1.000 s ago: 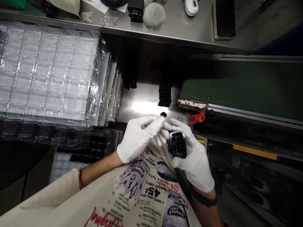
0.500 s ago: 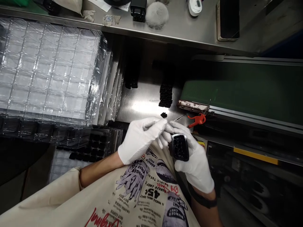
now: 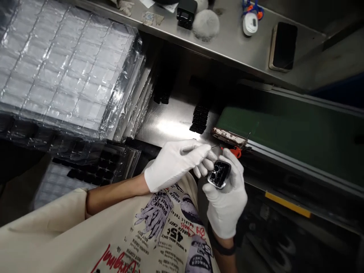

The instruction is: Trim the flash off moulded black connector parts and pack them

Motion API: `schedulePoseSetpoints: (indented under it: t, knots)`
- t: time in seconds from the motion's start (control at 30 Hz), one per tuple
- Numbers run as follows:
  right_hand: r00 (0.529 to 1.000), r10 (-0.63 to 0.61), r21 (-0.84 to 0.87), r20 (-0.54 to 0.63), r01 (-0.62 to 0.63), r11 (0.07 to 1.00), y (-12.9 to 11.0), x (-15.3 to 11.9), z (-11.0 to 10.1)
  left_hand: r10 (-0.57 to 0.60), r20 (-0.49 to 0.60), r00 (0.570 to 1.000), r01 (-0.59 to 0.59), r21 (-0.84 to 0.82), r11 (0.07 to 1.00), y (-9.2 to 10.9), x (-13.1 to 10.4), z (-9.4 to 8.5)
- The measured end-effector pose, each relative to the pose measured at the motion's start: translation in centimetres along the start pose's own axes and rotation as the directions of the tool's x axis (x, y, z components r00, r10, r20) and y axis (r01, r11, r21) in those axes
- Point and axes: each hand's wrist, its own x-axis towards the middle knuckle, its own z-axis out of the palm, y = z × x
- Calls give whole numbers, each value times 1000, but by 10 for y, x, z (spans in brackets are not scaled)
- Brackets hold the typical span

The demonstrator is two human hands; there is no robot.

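My right hand (image 3: pixel 227 204), in a white glove, holds a small black plastic housing (image 3: pixel 218 175) with a pale shiny rim, its hollow side facing up. Round shapes show inside the housing. My left hand (image 3: pixel 179 163), gloved too, has its thumb and forefinger pinched together just above the housing; what they hold, if anything, I cannot make out. A thin metal rod (image 3: pixel 215 146) shows at its fingertips, beside an orange-handled tool (image 3: pixel 235 152). Beyond my hands, a stack of small black parts (image 3: pixel 199 119) lies on the steel tabletop (image 3: pixel 170 121).
Clear plastic trays (image 3: pixel 62 72) are piled at the left, with black pieces (image 3: pixel 96 170) in a lower tray. A green conveyor belt (image 3: pixel 290 129) runs along the right. The steel shelf (image 3: pixel 239 49) at the back carries a phone (image 3: pixel 283 47), a white device (image 3: pixel 250 24) and a fluffy ball (image 3: pixel 206 25).
The view has turned and shifted. My right hand has tilted the housing, and my left fingertips are closer to it. The small loose black piece near my left fingers is no longer visible.
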Motion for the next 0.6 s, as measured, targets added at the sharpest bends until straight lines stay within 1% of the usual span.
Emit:
schedulePoseSetpoints:
  t: [0.07, 0.13, 0.27, 0.37, 0.47, 0.6]
  knots:
    - [999, -31, -41, -40, 29, 999, 0, -1, 0, -1, 8, 1000, 2, -66, 998, 2, 3, 4]
    - [997, -55, -98, -50, 50, 994, -1, 0, -1, -8, 0, 1000, 8, -129, 992, 4, 6, 7]
    - [993, -116, -209, -20, 109, 972, -5, 5, -2, -26, -27, 999, 20, -209, 978, 4, 8, 9]
    - [988, -150, -231, 19, 151, 961, -7, 10, -1, -26, -38, 999, 16, -249, 968, 3, 8, 9]
    - [985, -160, -260, 61, 170, 951, -8, 14, -2, -32, -52, 998, 17, -260, 966, 3, 9, 7]
    - [984, -163, -219, 65, 174, 960, -9, 18, -1, -13, -55, 998, -1, -254, 967, 5, 10, 5]
